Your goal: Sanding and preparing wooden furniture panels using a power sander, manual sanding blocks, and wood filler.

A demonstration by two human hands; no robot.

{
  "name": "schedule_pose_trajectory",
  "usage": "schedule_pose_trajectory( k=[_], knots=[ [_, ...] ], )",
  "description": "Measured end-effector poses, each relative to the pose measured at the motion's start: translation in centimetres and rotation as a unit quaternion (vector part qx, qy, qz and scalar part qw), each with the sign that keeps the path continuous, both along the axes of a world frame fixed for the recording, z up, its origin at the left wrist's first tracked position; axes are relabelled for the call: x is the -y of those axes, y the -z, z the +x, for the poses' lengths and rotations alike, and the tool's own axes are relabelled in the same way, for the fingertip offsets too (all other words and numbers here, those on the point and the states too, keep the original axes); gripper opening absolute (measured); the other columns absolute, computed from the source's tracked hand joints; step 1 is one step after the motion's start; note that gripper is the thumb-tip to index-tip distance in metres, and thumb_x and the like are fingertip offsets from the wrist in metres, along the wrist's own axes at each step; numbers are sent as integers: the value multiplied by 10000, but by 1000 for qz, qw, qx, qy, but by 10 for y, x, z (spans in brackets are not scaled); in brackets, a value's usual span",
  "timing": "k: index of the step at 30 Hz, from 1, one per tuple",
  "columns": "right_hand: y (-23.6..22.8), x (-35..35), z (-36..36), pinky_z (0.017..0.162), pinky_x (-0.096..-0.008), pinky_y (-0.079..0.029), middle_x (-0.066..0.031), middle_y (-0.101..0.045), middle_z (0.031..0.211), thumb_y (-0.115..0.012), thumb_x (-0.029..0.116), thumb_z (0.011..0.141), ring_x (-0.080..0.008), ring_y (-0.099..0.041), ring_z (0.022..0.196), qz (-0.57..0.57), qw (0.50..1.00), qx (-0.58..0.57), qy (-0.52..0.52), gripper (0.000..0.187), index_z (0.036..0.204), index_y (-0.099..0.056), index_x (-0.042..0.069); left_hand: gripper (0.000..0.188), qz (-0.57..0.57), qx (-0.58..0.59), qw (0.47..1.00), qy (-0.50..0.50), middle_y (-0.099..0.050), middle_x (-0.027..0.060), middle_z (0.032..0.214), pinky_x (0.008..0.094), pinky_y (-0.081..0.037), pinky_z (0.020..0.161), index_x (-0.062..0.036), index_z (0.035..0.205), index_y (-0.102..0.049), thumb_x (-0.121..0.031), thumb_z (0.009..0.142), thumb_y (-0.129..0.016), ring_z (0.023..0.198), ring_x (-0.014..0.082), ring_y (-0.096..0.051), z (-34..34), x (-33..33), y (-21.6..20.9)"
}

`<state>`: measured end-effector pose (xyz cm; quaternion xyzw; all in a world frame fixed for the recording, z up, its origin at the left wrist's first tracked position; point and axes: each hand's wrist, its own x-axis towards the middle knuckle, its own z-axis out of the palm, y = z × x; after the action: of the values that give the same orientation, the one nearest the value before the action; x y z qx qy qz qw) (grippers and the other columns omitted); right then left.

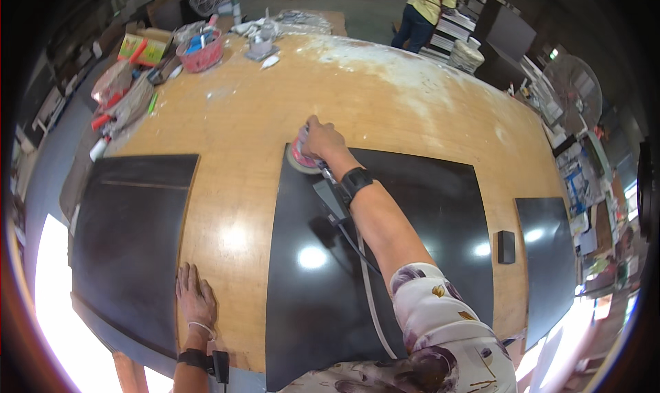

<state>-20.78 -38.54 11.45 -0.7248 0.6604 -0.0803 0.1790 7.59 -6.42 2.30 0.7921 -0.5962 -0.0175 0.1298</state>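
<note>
In the head view, a workshop with clutter along its far edges surrounds a wide wooden table [234,111], whose far right part is smeared with white. A person in a yellow top [438,0] stands beyond the table, towards the right, and a large fan [574,90] stands at the far right. At the far left, a red tub [199,57] holds blue items.

Three dark panels lie across the table: a left panel [130,255], a middle panel [440,207] and a right panel [550,276]. The right hand [324,142] grasps a round sander [301,160] (red above, with a pale disc below) at the middle panel's far left corner. A pale hose [371,303] runs over that panel towards the near side. The left hand [197,295] grips nothing, its fingers extended beside the left panel's right edge (whether they touch it, I cannot tell). A small black block [506,247] sits between the middle and right panels.
</note>
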Motion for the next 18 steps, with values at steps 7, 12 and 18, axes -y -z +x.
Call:
schedule_pose_trajectory(
  k=[7, 12, 18],
  knots=[
    [13, -13, -193, 927, -457, -423, -286, -542, 1146, -591, 242, 715, -413, -512, 1117, -9, 988, 0, 155, 645, 1292, -330, 118, 427, 21, -13, 999, -24, -375, 158, 1397, 415, -202, 1096, -9, 1298, -432, -183, 910, -393, 1322, 315, -290, -9, 6, 3],
    [19, -49, -338, 928, -413, -434, -277, -553, 1139, -595, 270, 709, -395, -527, 1109, -13, 949, -21, 315, 662, 1296, -332, 116, 421, 24, -9, 1000, -11, -373, 159, 1400, 411, -198, 1097, 1, 1301, -422, -178, 922, -381, 1323, 319, -288, -10, 8, 1],
    [18, -88, -413, 908, -419, -446, -265, -582, 1099, -603, 264, 697, -393, -554, 1064, -33, 918, -26, 395, 682, 1298, -327, 97, 450, 26, -5, 1000, -6, -348, 156, 1421, 413, -185, 1099, -6, 1332, -395, -211, 931, -390, 1340, 316, -262, -2, 12, 14]
  ],
)
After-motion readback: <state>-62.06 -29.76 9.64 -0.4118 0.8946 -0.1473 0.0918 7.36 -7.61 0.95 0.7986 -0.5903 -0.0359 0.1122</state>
